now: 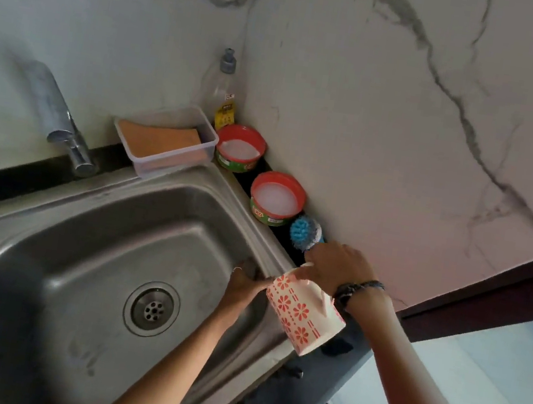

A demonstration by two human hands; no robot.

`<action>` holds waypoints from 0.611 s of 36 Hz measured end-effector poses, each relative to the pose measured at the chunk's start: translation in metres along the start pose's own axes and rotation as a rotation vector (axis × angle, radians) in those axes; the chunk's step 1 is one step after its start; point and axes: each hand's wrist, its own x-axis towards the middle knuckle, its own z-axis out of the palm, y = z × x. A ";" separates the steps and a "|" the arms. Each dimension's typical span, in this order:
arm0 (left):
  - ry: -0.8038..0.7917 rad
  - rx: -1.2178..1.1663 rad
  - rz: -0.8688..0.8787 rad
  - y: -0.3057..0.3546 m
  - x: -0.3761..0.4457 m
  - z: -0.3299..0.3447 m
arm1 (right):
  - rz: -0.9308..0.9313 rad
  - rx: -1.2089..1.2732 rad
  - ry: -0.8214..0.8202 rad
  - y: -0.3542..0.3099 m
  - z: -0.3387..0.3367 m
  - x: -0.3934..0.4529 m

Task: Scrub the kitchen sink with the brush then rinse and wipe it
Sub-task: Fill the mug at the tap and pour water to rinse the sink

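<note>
The steel sink [42, 258] fills the left and middle, with its drain [152, 309] in the basin floor. My right hand [335, 267] grips a white mug with red flowers [303, 314] by its rim, tilted over the sink's right edge. The brush's blue and grey head [305, 232] pokes out just beyond that hand; its handle is hidden under it. My left hand [244, 281] rests against the basin's right wall below the rim, close to the mug's mouth, and holds nothing.
A metal tap [59, 122] stands at the back left. A clear tub with an orange sponge [163, 141], a soap bottle [222, 91] and two red-rimmed tubs of white paste [240, 147] [276, 198] line the corner and the marble wall. A dark counter edge [325, 397] runs at the right.
</note>
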 end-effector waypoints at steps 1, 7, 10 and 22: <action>0.028 -0.027 0.014 0.000 0.004 -0.002 | -0.008 -0.032 -0.016 -0.004 -0.004 0.010; 0.198 -0.098 0.012 0.016 0.043 -0.023 | -0.123 -0.064 0.090 -0.035 -0.038 0.064; 0.312 -0.171 -0.042 0.022 0.063 -0.034 | -0.164 -0.082 0.211 -0.040 -0.052 0.075; 0.409 -0.448 -0.187 0.033 0.116 -0.064 | -0.151 0.083 0.083 -0.028 -0.027 0.078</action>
